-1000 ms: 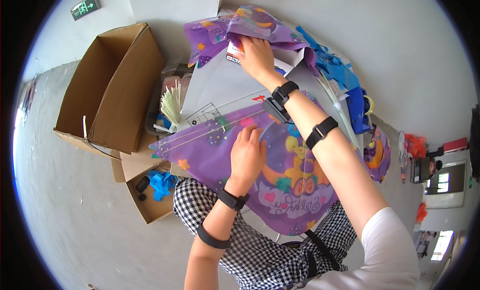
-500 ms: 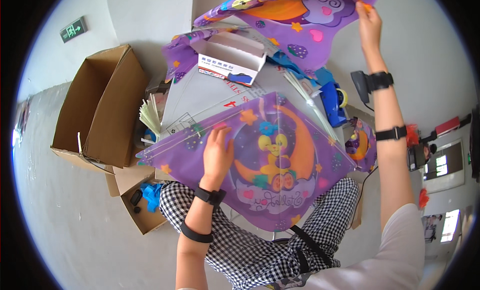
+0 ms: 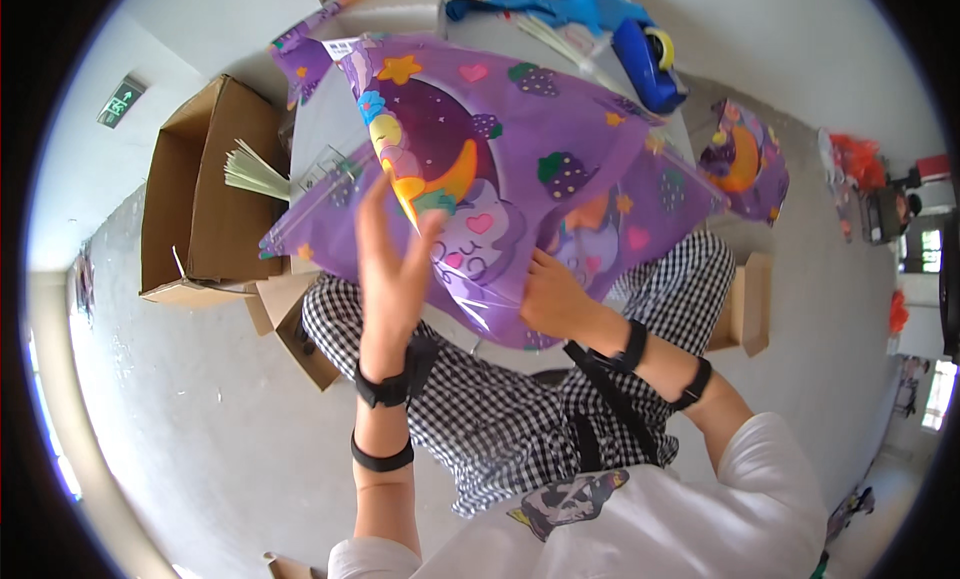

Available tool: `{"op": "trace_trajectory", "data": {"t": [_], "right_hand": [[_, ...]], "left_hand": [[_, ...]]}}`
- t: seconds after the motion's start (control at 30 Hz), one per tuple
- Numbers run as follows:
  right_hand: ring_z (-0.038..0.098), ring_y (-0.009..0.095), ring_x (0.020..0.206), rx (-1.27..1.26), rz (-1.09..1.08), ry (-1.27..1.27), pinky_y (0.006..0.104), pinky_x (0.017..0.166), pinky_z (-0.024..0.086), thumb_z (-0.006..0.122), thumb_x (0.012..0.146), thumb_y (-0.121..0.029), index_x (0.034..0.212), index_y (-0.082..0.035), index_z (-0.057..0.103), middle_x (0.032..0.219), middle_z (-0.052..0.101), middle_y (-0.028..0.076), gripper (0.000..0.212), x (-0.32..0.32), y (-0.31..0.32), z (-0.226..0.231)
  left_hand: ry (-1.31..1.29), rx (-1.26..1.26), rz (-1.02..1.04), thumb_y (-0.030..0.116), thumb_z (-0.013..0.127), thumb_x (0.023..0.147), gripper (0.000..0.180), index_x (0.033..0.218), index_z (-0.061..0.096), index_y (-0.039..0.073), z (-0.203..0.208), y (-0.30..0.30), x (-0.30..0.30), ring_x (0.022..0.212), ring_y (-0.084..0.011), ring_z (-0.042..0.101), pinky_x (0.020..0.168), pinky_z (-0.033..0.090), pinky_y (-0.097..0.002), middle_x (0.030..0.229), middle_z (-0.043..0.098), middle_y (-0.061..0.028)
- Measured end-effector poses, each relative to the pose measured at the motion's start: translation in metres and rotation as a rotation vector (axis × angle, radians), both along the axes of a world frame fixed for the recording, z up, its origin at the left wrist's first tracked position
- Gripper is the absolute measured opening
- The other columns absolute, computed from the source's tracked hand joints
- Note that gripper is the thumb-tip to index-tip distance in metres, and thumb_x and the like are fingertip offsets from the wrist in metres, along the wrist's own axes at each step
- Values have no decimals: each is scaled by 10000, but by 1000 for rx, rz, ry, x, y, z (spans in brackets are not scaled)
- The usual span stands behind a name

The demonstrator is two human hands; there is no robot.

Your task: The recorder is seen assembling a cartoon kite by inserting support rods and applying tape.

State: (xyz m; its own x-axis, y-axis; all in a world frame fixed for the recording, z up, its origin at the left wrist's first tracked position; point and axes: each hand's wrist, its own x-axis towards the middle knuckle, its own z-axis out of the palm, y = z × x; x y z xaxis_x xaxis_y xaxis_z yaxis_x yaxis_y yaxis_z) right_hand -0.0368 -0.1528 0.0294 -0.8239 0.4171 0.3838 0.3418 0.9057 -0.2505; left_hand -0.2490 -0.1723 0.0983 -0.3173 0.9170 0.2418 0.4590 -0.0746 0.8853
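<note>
at the far left stands an open brown cardboard box (image 3: 185,219), and a bundle of pale sticks (image 3: 255,171) overlaps its right side. next comes the left corner of the lower purple sheet (image 3: 318,217), spread out above the checkered trousers (image 3: 475,409). the left hand (image 3: 395,274), slightly blurred, has its fingers spread apart in front of the upper purple sheet's (image 3: 570,109) left edge; whether they touch it, i cannot tell. that upper sheet covers the middle of the lower one, its moon and cloud print between the two hands. the right hand (image 3: 562,297) is curled tight, clamped on the upper sheet's near edge; the film creases at the fingers and extends away from them, up and to the left. farther right sit a blue tape dispenser (image 3: 640,74) and another purple printed sheet (image 3: 742,159).
</note>
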Motion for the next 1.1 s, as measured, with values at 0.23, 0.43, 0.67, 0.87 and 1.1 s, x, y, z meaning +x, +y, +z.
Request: {"op": "trace_trajectory", "data": {"t": [0.23,0.43,0.67,0.87,1.1], "right_hand": [[580,329,1075,-577,-161,303,436,946,441,620,811,-89,1129,-30,623,1096,645,134,323,-21,-41,-70],[564,313,1112,-386,-71,175,445,1026,403,693,726,-186,994,-57,678,1032,659,125,298,-13,-39,-55],[489,347,1203,-396,-21,168,469,1056,373,721,712,-244,928,-37,685,1107,611,169,301,-8,-37,-65],[379,371,1307,-808,-361,426,494,1065,327,706,801,-343,1168,-56,538,1350,454,206,495,51,-8,-53],[609,180,847,-1182,-948,1391,296,757,503,750,788,-140,1190,40,478,1030,587,114,518,154,111,-101]], "left_hand": [[806,-311,-412,385,759,753,902,1427,327,-29,-53,32,106,1390,-375,299,1100,283,-528,1484,328,-234],[1322,-557,-466,290,634,852,769,1466,281,-11,-83,67,121,1404,-379,284,1060,262,-635,1512,303,-215],[1311,-556,-514,167,611,836,363,1172,603,30,-84,103,126,1096,-324,610,869,478,-539,1175,622,-169],[628,-307,-236,107,615,816,187,956,701,18,-42,104,71,822,-272,700,690,531,-318,842,714,-139],[-93,-29,-29,85,640,909,170,1036,662,-25,10,56,23,780,-96,611,736,474,-223,894,680,-35]]}}
